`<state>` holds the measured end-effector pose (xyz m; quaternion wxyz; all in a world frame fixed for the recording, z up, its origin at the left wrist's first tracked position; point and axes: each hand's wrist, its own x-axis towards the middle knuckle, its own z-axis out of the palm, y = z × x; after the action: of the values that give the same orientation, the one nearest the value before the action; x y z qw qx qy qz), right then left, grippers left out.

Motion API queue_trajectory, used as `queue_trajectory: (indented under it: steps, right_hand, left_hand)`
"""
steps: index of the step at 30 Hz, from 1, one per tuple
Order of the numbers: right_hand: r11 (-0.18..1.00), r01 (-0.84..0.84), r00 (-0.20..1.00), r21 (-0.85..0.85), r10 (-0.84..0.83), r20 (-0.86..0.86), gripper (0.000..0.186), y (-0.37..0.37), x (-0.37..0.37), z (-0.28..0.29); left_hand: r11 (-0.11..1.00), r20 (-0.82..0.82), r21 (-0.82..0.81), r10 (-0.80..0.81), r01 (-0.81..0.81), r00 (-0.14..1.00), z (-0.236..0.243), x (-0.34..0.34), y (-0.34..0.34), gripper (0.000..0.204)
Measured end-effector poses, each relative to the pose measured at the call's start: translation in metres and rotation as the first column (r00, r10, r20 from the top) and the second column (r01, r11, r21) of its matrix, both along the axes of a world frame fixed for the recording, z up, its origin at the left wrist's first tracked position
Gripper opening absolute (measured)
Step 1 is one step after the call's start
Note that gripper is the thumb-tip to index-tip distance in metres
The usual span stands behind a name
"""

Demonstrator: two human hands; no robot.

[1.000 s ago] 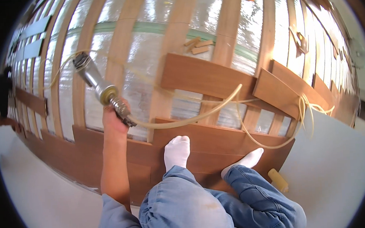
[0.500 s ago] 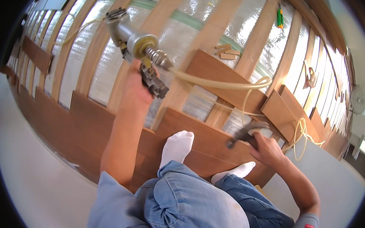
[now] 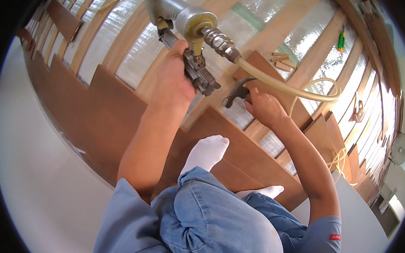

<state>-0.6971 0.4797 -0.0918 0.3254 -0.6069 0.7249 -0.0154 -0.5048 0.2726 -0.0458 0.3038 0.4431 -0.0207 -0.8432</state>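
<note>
My left hand (image 3: 178, 79) is closed around a pneumatic nail gun (image 3: 198, 25), raised above the wooden battens, with its silver body up and its dark magazine along my fingers. From its metal coupling a cream air hose (image 3: 278, 85) curves off to the right. In my right hand (image 3: 268, 105) is a hammer (image 3: 237, 92) with a dark, curved head, just right of the nail gun's lower end. The fingers wrap its handle, which is mostly hidden. Below both tools lies the stepped edge of the brown floorboards (image 3: 216, 130), where my white-socked feet (image 3: 206, 151) rest.
Wooden battens (image 3: 315, 52) run over silvery foil ahead. A loose board (image 3: 298, 110) lies across them, near small wood strips (image 3: 281, 60) and a green-handled tool (image 3: 341, 40). More boards (image 3: 324, 136) and coiled hose (image 3: 339, 160) are at right; a pale wall (image 3: 35, 172) stands left.
My right hand has carried the hammer up and to the left, close to the nail gun. The nail gun in my left hand has shifted right and slightly up; the view has turned somewhat.
</note>
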Motion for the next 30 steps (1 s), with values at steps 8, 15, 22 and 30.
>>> queue_trajectory:
  steps: [8, 15, 22, 30]
  right_hand:
    - [0.977, 0.039, 0.998, 0.208, -0.048, 0.038, 0.034, 0.001, 0.014, -0.018]
    - [0.984, 0.057, 0.996, 0.167, -0.067, 0.052, 0.032, -0.001, 0.016, -0.010]
    - [0.937, 0.093, 0.968, -0.337, -0.006, 0.251, 0.035, -0.029, -0.009, 0.034]
    - [0.783, 0.621, 0.783, -0.034, -0.618, 0.069, 0.040, -0.075, -0.155, -0.015]
  left_hand:
    - [1.000, 0.178, -0.008, 0.026, -0.025, 0.984, 0.020, -0.011, 0.009, 0.014]
    - [0.996, 0.190, -0.056, -0.054, 0.066, 0.980, 0.017, -0.008, 0.011, 0.019]
    - [1.000, 0.165, -0.029, -0.008, 0.013, 0.986, 0.000, -0.006, 0.015, 0.018]
    - [0.999, 0.146, 0.000, 0.050, -0.051, 0.988, 0.001, -0.003, 0.002, 0.015]
